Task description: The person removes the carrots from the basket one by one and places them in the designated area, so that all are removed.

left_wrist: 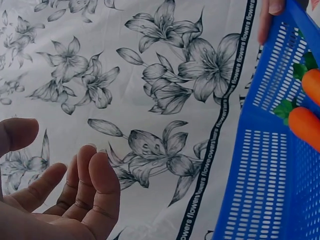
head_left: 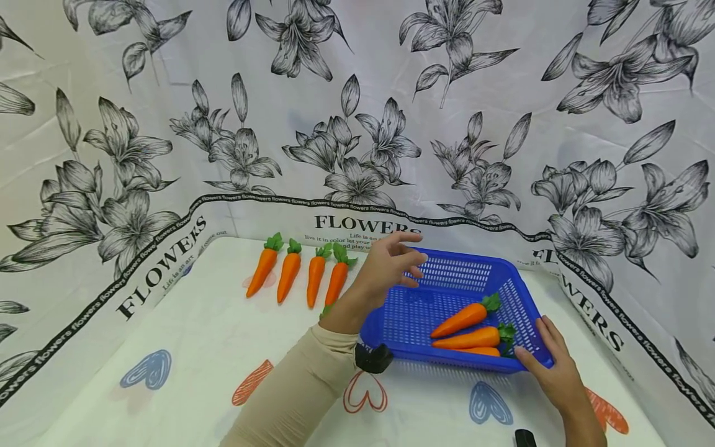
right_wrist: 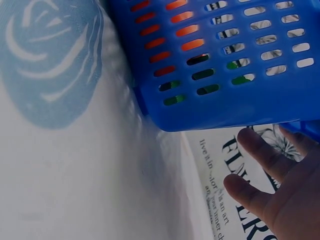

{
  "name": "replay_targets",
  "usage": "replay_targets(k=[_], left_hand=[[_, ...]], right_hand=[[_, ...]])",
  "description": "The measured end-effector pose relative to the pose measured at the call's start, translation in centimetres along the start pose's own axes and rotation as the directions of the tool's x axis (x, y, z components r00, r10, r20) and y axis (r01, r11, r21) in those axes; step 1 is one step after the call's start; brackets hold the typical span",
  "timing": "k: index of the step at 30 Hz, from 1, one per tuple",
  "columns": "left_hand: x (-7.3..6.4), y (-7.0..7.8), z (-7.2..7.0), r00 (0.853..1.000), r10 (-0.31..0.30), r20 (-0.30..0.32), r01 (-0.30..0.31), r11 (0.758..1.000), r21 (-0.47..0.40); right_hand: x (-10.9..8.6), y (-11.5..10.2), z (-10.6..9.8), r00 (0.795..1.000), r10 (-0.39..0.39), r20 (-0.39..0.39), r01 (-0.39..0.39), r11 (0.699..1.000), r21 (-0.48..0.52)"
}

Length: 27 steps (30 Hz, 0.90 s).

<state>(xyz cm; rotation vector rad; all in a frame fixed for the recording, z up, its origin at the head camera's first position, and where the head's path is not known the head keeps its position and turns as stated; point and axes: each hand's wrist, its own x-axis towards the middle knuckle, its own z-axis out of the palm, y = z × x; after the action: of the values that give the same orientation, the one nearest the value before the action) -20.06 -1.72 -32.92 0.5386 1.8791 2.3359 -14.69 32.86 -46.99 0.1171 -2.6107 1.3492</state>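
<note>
In the head view, my left hand [head_left: 388, 264] hovers over the left side of a blue plastic basket [head_left: 441, 360], its fingers loosely bent with nothing between them. The left wrist view shows the same empty hand [left_wrist: 75, 200], thumb apart from the fingers. My right hand [head_left: 555, 366] holds the basket's front right corner, the thumb at the rim and the fingers along the outer right side. Two orange carrots with green tops, an upper carrot [head_left: 460, 320] and a middle carrot [head_left: 469, 339], lie inside, with a third carrot [head_left: 483, 351] partly hidden behind the front rim.
Several more carrots [head_left: 288, 278] lie in a row on the white heart-printed cloth [head_left: 195, 347], left of the basket. A bit of green leaf [head_left: 326, 309] shows beside my left wrist. Behind stands a white curtain [head_left: 357, 81] with printed flowers.
</note>
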Motion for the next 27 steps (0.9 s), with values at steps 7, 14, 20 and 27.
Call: replay_targets(k=[7, 14, 20, 27], left_hand=[[1.4, -1.6, 0.8, 1.0, 0.016, -0.011, -0.016, 1.0, 0.011], [2.6, -2.9, 1.5, 1.0, 0.028, -0.001, -0.028, 1.0, -0.005], [3.7, -3.9, 2.0, 1.0, 0.025, 0.013, -0.025, 0.999, -0.02], [4.9, -4.7, 2.6, 1.0, 0.021, 0.012, -0.021, 1.0, -0.023]], right_hand=[[0.1, 0.3, -0.1, 1.0, 0.003, 0.004, -0.003, 1.0, -0.002], [0.1, 0.4, -0.1, 1.0, 0.009, 0.001, -0.009, 1.0, -0.002], [0.0, 0.5, -0.2, 1.0, 0.006, 0.003, -0.006, 1.0, 0.025], [0.1, 0.6, -0.1, 1.0, -0.002, 0.001, 0.002, 0.999, 0.033]])
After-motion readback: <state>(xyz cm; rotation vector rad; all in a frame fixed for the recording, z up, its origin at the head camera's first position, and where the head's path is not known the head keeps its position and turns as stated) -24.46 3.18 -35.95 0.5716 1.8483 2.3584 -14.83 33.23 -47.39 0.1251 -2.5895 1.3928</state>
